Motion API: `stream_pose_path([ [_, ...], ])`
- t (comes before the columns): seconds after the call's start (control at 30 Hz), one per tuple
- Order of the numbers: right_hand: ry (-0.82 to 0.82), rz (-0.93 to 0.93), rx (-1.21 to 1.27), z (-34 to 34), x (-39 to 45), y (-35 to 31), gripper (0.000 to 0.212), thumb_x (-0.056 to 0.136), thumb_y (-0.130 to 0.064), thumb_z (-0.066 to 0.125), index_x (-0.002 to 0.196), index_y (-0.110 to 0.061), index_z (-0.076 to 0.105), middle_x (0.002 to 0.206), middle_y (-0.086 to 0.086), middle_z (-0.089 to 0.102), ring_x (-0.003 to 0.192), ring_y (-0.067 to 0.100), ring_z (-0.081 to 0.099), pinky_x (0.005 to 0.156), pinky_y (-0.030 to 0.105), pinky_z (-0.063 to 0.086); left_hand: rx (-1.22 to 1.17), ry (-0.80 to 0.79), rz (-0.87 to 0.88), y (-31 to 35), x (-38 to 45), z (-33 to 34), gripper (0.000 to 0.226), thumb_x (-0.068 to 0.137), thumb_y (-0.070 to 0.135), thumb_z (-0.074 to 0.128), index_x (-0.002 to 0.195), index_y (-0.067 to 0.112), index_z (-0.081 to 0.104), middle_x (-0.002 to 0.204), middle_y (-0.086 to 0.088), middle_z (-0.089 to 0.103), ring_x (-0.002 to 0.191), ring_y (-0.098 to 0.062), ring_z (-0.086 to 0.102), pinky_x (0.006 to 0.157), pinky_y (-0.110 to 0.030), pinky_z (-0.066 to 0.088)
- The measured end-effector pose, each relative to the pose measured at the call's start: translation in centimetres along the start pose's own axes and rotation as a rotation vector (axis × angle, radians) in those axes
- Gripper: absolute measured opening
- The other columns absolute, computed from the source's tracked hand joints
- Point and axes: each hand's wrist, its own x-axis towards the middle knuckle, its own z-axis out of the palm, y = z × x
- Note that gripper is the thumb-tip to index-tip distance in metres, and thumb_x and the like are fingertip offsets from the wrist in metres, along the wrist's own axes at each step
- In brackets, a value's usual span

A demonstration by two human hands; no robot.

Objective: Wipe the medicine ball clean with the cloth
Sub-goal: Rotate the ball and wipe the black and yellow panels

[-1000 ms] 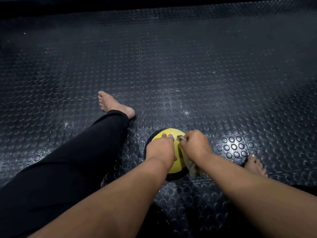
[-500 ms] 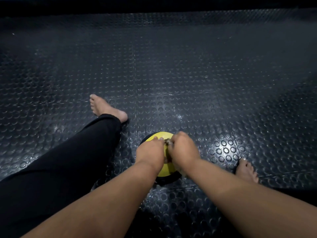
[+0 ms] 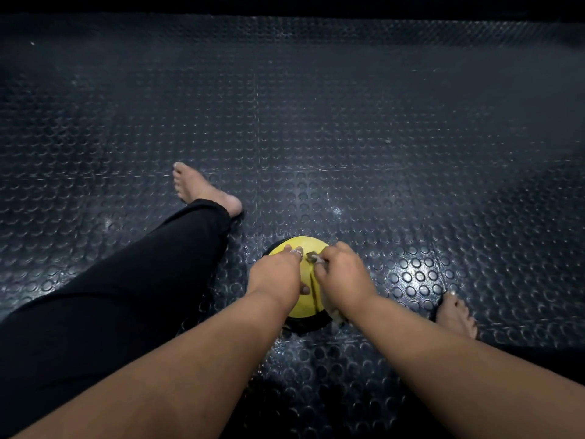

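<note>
A yellow and black medicine ball rests on the studded floor between my legs. My left hand lies flat on its left side, fingers spread over the top, steadying it. My right hand is closed on a small greyish cloth, pressing it against the top right of the ball. A bit of the cloth hangs out below my right wrist at the ball's lower right edge. Most of the ball is hidden under both hands.
Black rubber floor tiles with round studs stretch all around. My left leg in black trousers extends to the left, bare foot ahead. My right bare foot lies to the right of the ball. A dark wall base runs along the far edge.
My right hand has shifted the cloth across the top of the ball, first toward my left hand, then slightly back. The left hand has stayed on the ball.
</note>
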Motion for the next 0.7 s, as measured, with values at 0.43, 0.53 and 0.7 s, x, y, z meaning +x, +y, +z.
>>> stream_pose_path([
  [0.43,0.013,0.272,0.108,-1.6,2.5,0.3,0.013,0.09,-0.016,0.054,0.087,-0.01,0.065,0.079,0.005,0.056,0.075,0.022,0.05,0.059,0.024,0.03,0.049,-0.052,0.018,1.7,0.2,-0.6,0.066,0.09,0.037,0.067,0.147,0.019,0.038,0.155,-0.004,0.036,0.122,-0.031,0.055,0.09,-0.035,0.047],
  [0.53,-0.026,0.216,0.087,-1.4,2.3,-0.4,0.014,0.089,-0.014,0.054,0.087,-0.007,0.065,0.09,0.012,0.062,0.083,0.026,0.056,0.063,0.025,0.032,0.067,0.018,0.021,2.2,0.3,-0.5,0.038,0.096,0.023,0.059,0.133,0.017,0.05,0.14,-0.006,0.051,0.114,-0.03,0.059,0.082,-0.035,0.047],
  [0.7,0.036,0.237,0.132,-0.7,1.8,0.1,0.017,0.088,-0.017,0.055,0.083,-0.005,0.065,0.088,0.014,0.064,0.084,0.03,0.059,0.061,0.027,0.035,0.086,0.014,0.04,2.3,0.1,-0.3,0.046,0.099,0.02,0.052,0.144,0.019,0.041,0.153,-0.005,0.037,0.119,-0.031,0.056,0.086,-0.037,0.048],
])
